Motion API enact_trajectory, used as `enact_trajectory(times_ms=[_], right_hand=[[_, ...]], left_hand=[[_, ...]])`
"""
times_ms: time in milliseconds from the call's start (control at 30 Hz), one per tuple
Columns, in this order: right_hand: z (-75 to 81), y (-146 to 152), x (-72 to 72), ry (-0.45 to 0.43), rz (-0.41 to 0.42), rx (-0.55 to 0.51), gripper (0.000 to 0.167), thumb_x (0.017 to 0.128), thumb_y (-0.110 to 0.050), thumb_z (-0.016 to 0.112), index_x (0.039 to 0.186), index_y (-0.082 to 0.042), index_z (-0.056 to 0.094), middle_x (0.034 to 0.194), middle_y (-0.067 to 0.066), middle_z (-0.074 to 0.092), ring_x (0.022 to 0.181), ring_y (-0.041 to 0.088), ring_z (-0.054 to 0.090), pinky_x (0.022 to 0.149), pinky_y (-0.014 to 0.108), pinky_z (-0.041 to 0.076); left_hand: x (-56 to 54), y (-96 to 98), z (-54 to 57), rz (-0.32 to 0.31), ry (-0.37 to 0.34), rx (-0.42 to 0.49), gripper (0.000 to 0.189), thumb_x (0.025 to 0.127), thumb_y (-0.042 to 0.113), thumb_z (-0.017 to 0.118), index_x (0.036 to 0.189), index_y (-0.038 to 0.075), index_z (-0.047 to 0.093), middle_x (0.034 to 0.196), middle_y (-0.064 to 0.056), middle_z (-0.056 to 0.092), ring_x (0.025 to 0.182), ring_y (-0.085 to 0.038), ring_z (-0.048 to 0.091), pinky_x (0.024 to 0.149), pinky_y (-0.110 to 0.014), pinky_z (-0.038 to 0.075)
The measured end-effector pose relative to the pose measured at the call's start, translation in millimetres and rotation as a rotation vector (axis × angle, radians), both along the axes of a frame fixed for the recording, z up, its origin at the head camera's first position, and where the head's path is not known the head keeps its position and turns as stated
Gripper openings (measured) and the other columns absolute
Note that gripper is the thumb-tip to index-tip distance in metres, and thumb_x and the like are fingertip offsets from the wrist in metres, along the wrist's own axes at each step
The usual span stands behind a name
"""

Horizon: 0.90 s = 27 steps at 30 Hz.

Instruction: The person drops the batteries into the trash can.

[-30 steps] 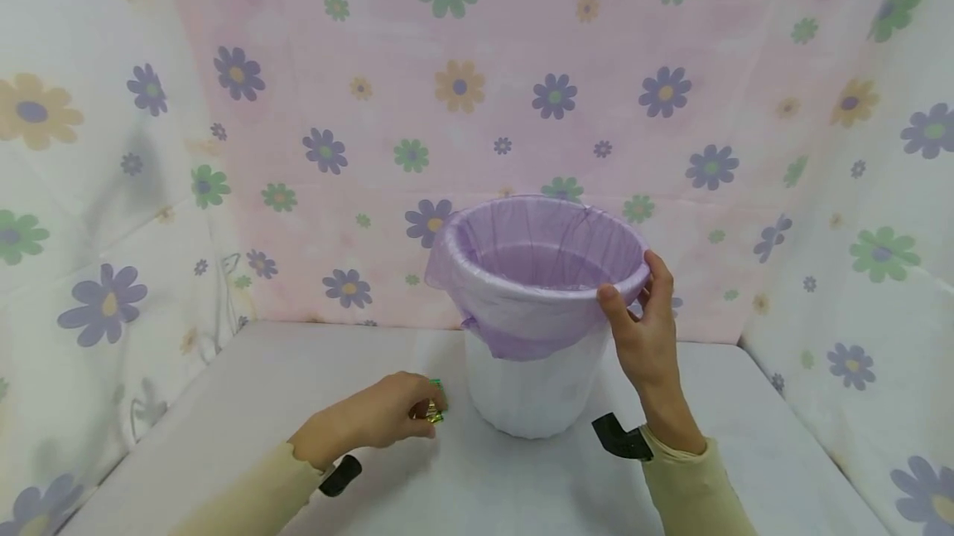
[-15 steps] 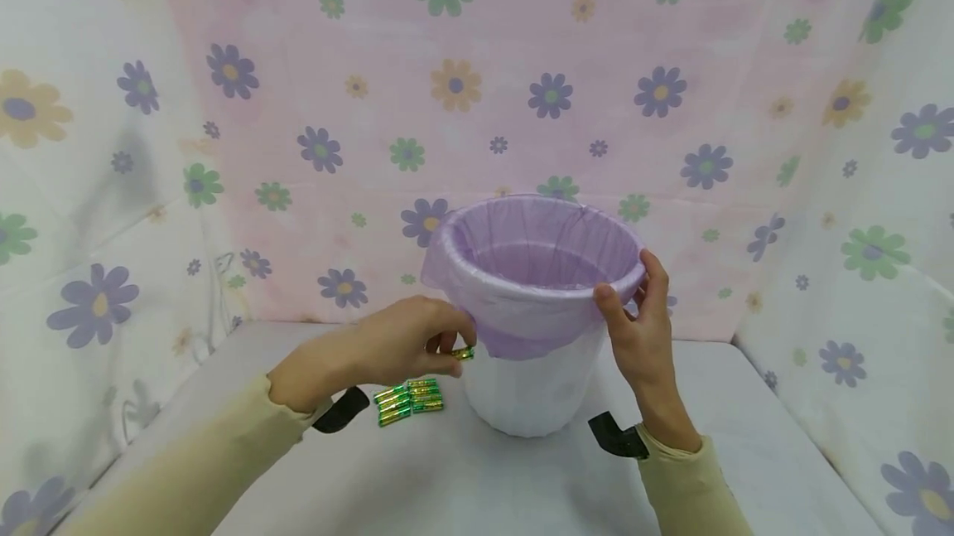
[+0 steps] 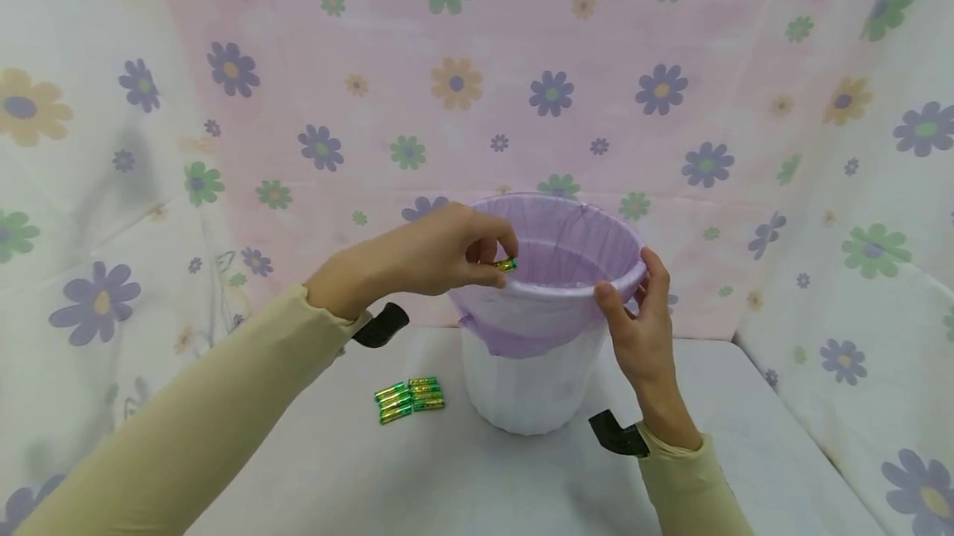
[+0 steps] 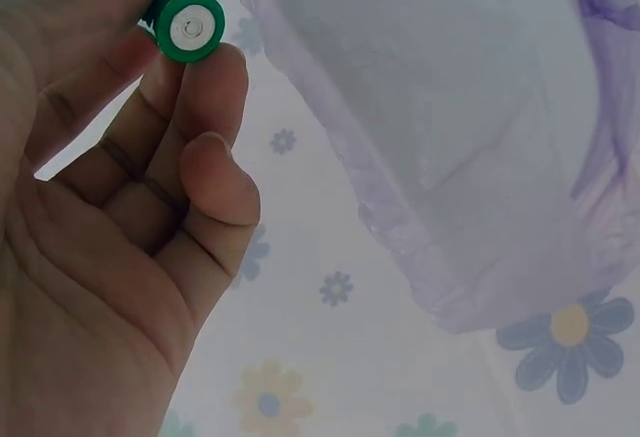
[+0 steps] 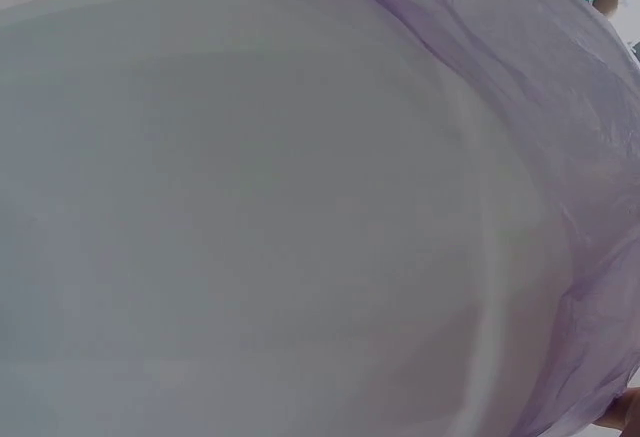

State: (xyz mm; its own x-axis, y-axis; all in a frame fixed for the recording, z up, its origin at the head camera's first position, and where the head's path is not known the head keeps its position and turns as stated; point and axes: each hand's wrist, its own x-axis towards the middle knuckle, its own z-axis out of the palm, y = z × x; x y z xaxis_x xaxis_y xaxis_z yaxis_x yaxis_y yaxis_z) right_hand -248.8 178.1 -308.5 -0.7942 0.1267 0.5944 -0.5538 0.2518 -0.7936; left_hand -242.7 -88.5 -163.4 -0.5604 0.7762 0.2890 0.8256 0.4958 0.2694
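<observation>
Between thumb and fingers my left hand (image 3: pixel 440 253) pinches a green-and-gold battery (image 3: pixel 506 265) at the left side of the bin's rim. The left wrist view shows the flat end of this battery (image 4: pixel 192 27), ringed in green. A white trash bin (image 3: pixel 532 395) stands upright on the table, lined with a thin purple trash bag (image 3: pixel 522 325) folded over its rim. My right hand (image 3: pixel 643 329) grips the bin's rim at the right, thumb in front and fingers behind. Most of the right wrist view is the bin's white wall (image 5: pixel 250 207).
Several green-and-gold batteries (image 3: pixel 410 399) lie side by side in two groups on the white table (image 3: pixel 335 478), left of the bin. Flowered cloth (image 3: pixel 358 47) hangs behind and at both sides. Each wrist carries a black camera mount (image 3: pixel 619 435).
My left hand has picked up a battery from the table, lifting it up and rightward to the bin's rim. My right hand keeps its grip on the rim.
</observation>
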Motion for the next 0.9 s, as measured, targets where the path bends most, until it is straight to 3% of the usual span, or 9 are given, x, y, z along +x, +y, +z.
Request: enact_trajectory(times_ms=[333,467,567,700,900], right_hand=[[1.0,-0.2,0.0,0.006,0.003,0.004,0.073,0.090,-0.029,0.062,0.150,-0.022,0.019,0.144,0.010,0.033,0.128,0.034,0.038,0.102,0.058,0.033],[2.2,0.3,0.0,-0.005,-0.005,0.003,0.073,0.091,-0.030,0.062,0.150,-0.023,0.019,0.143,0.011,0.034,0.128,0.034,0.039,0.102,0.057,0.034],[2.7,1.2,-0.1,-0.016,-0.013,0.006,0.073,0.091,-0.030,0.062,0.150,-0.023,0.019,0.144,0.011,0.034,0.128,0.033,0.040,0.102,0.057,0.034],[2.7,1.1,0.0,-0.031,-0.015,0.007,0.074,0.091,-0.031,0.062,0.150,-0.023,0.019,0.145,0.010,0.032,0.130,0.032,0.038,0.103,0.056,0.033],[3.2,0.5,0.3,-0.031,-0.008,0.002,0.073,0.091,-0.030,0.062,0.150,-0.023,0.019,0.144,0.011,0.033,0.129,0.033,0.039,0.103,0.056,0.034]], left_hand=[[-37.1,27.5,-3.4,0.079,0.000,-0.018,0.018,0.087,0.016,0.072,0.103,0.012,0.065,0.073,-0.001,0.054,0.067,-0.014,0.049,0.068,-0.028,0.043],[-49.3,37.9,-6.1,0.094,-0.012,-0.023,0.018,0.086,0.016,0.072,0.102,0.012,0.065,0.073,-0.002,0.054,0.066,-0.014,0.049,0.092,-0.029,0.039],[-57.7,43.9,-9.8,0.113,-0.027,-0.019,0.018,0.087,0.018,0.072,0.102,0.013,0.065,0.074,-0.002,0.055,0.067,-0.015,0.050,0.094,-0.029,0.037],[-68.0,49.0,-16.8,0.137,-0.044,-0.026,0.018,0.088,0.020,0.071,0.103,0.014,0.064,0.079,-0.002,0.055,0.071,-0.015,0.050,0.071,-0.028,0.042],[-79.7,52.9,-24.8,0.175,-0.058,-0.056,0.020,0.087,0.023,0.072,0.104,0.015,0.064,0.086,-0.003,0.057,0.078,-0.016,0.053,0.072,-0.028,0.044]])
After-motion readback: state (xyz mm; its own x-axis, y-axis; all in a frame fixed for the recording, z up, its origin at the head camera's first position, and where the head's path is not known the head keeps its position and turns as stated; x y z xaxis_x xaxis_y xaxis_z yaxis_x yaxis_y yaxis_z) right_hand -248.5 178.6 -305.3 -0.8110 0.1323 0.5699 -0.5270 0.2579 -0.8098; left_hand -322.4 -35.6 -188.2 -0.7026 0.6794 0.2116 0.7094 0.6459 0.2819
